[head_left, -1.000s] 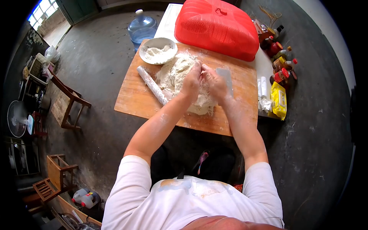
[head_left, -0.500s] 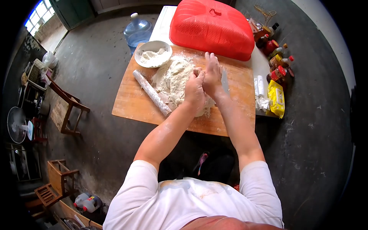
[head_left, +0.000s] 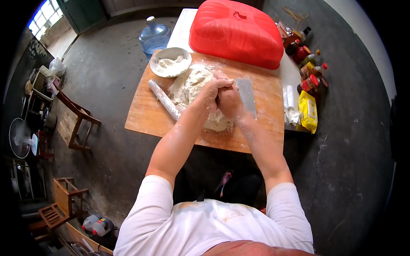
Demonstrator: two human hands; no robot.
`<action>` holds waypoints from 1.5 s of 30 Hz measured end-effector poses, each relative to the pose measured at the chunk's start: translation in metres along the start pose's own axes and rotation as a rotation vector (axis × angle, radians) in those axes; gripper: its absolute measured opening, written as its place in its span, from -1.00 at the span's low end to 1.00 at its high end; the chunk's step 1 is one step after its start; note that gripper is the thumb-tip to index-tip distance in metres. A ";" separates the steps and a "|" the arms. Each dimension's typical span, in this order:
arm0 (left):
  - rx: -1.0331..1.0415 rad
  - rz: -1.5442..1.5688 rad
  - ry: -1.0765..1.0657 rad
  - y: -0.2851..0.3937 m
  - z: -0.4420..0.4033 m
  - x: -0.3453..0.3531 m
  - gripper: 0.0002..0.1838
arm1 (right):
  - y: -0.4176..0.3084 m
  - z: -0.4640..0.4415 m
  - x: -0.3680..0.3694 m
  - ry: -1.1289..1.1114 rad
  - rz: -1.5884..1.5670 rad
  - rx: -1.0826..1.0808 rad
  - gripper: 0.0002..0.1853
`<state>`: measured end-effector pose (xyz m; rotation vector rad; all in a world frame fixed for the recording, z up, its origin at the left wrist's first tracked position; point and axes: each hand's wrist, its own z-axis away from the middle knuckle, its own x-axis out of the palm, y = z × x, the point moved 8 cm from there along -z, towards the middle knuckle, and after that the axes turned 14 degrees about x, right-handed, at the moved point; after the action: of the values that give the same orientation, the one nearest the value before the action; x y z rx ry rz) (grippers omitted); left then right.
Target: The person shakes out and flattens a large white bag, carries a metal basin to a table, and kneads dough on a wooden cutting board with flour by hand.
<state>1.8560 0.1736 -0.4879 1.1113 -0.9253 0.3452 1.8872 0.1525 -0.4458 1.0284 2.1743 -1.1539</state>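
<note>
My left hand (head_left: 210, 93) and my right hand (head_left: 230, 102) are pressed together above a floury heap of dough (head_left: 188, 87). The left fingers are closed over the upper part of the right hand, whose fingers look curled and are partly hidden. Whether anything lies between the palms I cannot make out. A flat metal blade (head_left: 246, 98) lies just right of my right hand. To the left of the dough a flour-dusted rolling pin (head_left: 164, 99) rests at a slant. Behind it stands a white bowl of flour (head_left: 171, 62). All lie on a wooden board (head_left: 143, 117).
A red domed cover (head_left: 237, 34) sits behind the board. Several bottles and jars (head_left: 308, 83) line the table's right side, near a yellow packet (head_left: 308, 112). A blue water jug (head_left: 153, 36) stands beyond the left corner. A wooden chair (head_left: 73, 121) is farther left.
My right hand was stretched out flat with the left fist against it. Now its fingers have curled, the left fingers cover it, and more of the blade shows.
</note>
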 end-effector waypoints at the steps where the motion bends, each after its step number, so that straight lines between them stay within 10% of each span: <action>1: 0.007 -0.001 0.000 -0.005 -0.003 -0.003 -0.83 | -0.014 -0.002 -0.008 0.001 -0.002 -0.007 -0.64; 4: 0.244 0.159 0.061 0.000 -0.009 -0.008 -0.97 | -0.019 -0.009 -0.017 -0.157 -0.389 0.375 -0.76; 8: 0.383 0.125 0.045 0.015 -0.001 0.005 -0.93 | -0.002 -0.002 -0.011 -0.100 -0.697 0.326 -0.73; 10: 0.555 -0.084 0.021 0.033 0.003 0.009 -0.90 | 0.004 0.013 0.009 -0.241 -1.647 0.759 -0.70; 14: 0.473 -0.134 -0.259 0.034 0.002 0.022 -0.90 | -0.002 0.018 0.000 -0.209 -1.918 0.712 -0.71; 17: 0.284 0.342 -0.343 0.022 0.001 0.022 -0.80 | -0.009 0.025 0.000 -0.306 -1.796 0.700 -0.72; 23: 0.291 0.157 0.063 0.015 -0.016 0.002 -0.71 | 0.009 0.016 0.001 -0.179 -1.262 0.614 -0.68; 27: 0.793 -0.675 0.102 0.057 -0.002 0.010 -0.64 | -0.010 0.016 -0.007 -0.290 -1.113 0.481 -0.54; 31: 0.746 -0.689 0.243 0.045 -0.020 -0.016 -0.64 | -0.032 0.014 -0.014 -0.217 -0.910 0.317 -0.32; 36: 0.418 -0.148 0.170 0.014 -0.034 -0.017 -0.65 | -0.027 0.006 -0.004 -0.169 -0.613 0.209 -0.14; 41: 0.254 -0.028 0.043 0.018 0.002 0.007 -0.22 | 0.005 -0.009 0.015 -0.323 -0.508 0.367 0.05; 45: 0.261 -0.270 -0.115 0.027 0.008 0.017 -0.26 | 0.022 -0.019 0.017 -0.463 -0.818 0.761 0.05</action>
<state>1.8443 0.1751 -0.4568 1.4909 -0.8327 0.1840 1.8933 0.1836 -0.4585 -0.0111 1.7888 -2.4106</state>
